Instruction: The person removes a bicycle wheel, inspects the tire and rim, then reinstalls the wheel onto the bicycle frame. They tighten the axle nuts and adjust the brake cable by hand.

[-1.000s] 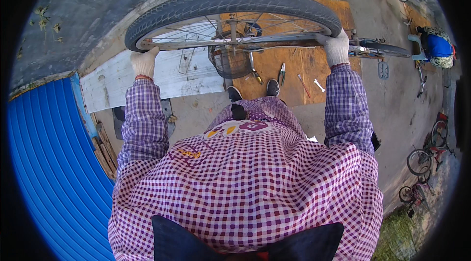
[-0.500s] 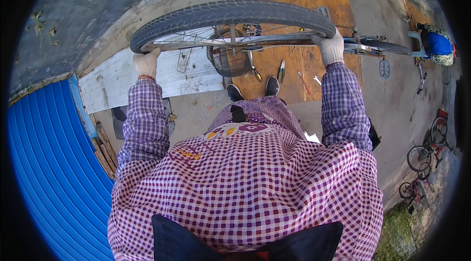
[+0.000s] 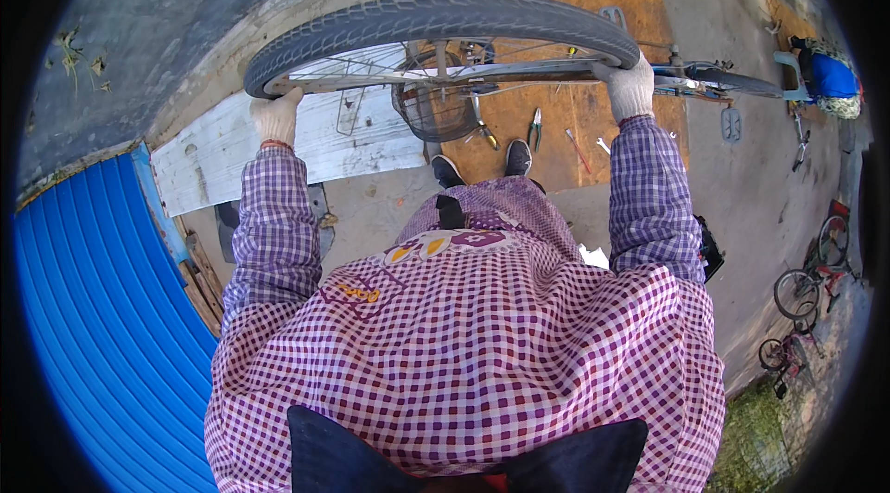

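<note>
A bicycle wheel (image 3: 445,18) with a black knobby tyre is held up in front of me, the tread facing upward and the spokes below it. My left hand (image 3: 276,116), in a white knit glove, is closed round the tyre at its left end. At the opposite end my right hand (image 3: 627,88), gloved the same way, grips the tyre, its fingers partly hidden. Under and behind the wheel lies part of a bicycle, whose other wheel (image 3: 737,82) extends to the right. A dark mesh basket (image 3: 431,108) shows below the spokes.
Pliers (image 3: 535,129), a screwdriver (image 3: 486,133), a red-handled tool (image 3: 579,152) and a wrench (image 3: 603,146) lie on a wooden board (image 3: 556,164). A white panel (image 3: 213,154) is at left, near blue corrugated metal (image 3: 102,280). A person in blue (image 3: 828,78) is far right, with bicycles (image 3: 797,294) nearer.
The wheel has risen slightly at its top edge and tilted a little. Both hands keep their grip, and the view has shifted slightly.
</note>
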